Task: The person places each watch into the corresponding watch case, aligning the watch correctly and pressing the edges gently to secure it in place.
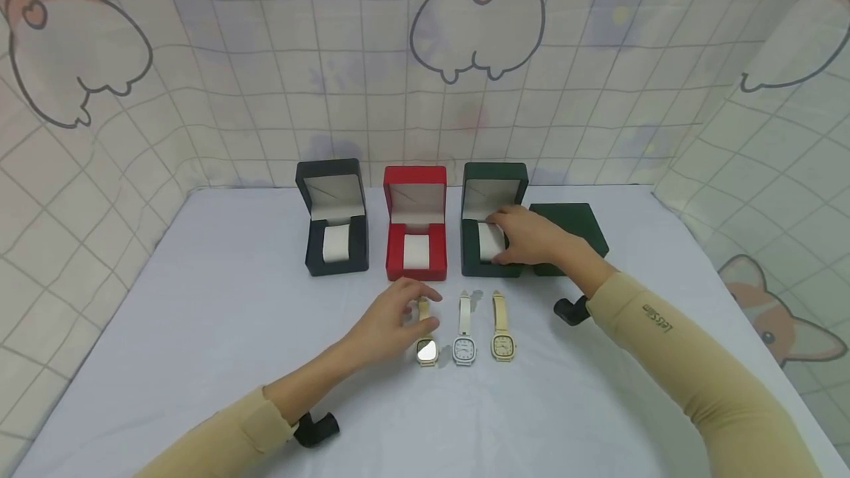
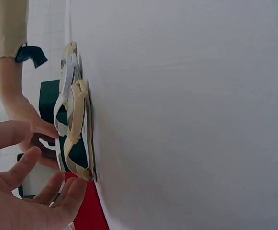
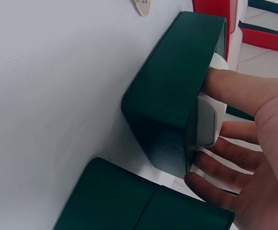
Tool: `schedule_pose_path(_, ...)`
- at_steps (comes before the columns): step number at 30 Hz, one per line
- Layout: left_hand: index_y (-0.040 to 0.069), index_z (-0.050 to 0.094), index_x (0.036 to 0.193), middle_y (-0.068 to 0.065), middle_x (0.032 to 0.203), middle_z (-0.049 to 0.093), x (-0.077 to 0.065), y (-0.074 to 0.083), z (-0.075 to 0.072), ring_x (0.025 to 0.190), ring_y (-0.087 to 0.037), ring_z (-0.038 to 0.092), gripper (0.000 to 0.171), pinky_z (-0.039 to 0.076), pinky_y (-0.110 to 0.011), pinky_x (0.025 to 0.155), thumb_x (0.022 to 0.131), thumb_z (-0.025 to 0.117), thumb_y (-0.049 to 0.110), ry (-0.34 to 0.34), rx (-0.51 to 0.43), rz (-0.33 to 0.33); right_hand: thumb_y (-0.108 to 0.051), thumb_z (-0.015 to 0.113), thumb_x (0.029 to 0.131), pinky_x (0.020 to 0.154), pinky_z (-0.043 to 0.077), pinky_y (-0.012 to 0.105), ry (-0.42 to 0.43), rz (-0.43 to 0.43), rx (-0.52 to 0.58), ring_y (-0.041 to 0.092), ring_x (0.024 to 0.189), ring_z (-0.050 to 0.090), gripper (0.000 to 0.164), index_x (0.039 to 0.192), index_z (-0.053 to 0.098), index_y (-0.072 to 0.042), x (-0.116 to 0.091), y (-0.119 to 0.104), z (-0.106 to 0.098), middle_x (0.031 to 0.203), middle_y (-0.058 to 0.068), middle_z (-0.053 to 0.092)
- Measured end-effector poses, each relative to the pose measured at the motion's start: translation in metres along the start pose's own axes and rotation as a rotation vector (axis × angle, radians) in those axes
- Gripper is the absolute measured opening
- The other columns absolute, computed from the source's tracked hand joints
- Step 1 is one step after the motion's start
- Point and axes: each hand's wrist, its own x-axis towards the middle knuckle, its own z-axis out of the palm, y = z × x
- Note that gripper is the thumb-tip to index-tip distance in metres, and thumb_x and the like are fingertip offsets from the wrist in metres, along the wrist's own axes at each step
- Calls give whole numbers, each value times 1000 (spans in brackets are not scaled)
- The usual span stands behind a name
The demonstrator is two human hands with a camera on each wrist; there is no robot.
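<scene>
Head view, right fingers (image 1: 508, 215) gripping white cushion (image 1: 490, 240), left fingers (image 1: 420, 289) relaxed near gold watch (image 1: 427, 351)

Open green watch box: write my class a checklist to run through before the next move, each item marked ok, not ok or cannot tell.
1. Open green watch box, lid raised: ok.
2. Right hand at its white cushion, thumb and fingers on opposite sides: ok.
3. Cushion fully clear of the box: not ok, it sits partly inside.
4. Left hand touching the leftmost gold watch: cannot tell.
5. Closed green box opened: not ok.
6. Red watch box open: ok.
</scene>
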Motion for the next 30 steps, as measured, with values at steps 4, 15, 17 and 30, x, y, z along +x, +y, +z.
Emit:
schedule_pose_path(4,6,67,124,-7,129,58,-3,0,2,117,-27,57,33,55,-44,96,93,74,13,14,-22,-16,-30,86,84,103,50,51,2,0,3,35,117,56,72,142,56,0,-1,-1,-2,141,21,54)
schedule_pose_path(15,5,56,139,-13,136,50,-11,-2,6,118,-28,57,52,56,-44,95,92,76,11,46,-119,-135,-27,84,85,98,53,50,23,-15,82,36,113,56,75,146,51,2,-8,-4,-6,143,23,46)
schedule_pose_path(17,4,51,143,-15,136,49,-12,-2,7,117,-29,57,58,56,-44,95,92,76,11,45,-138,-155,-26,84,85,98,54,50,27,-27,97,36,113,56,75,146,50,3,-10,-4,-6,142,23,45)
schedule_pose_path(30,-3,38,153,-14,131,55,-18,-1,5,111,-26,62,77,57,-38,92,90,79,11,25,-164,-260,-19,82,86,100,52,51,56,-59,155,35,115,53,74,146,44,3,-16,-6,-14,142,22,41)
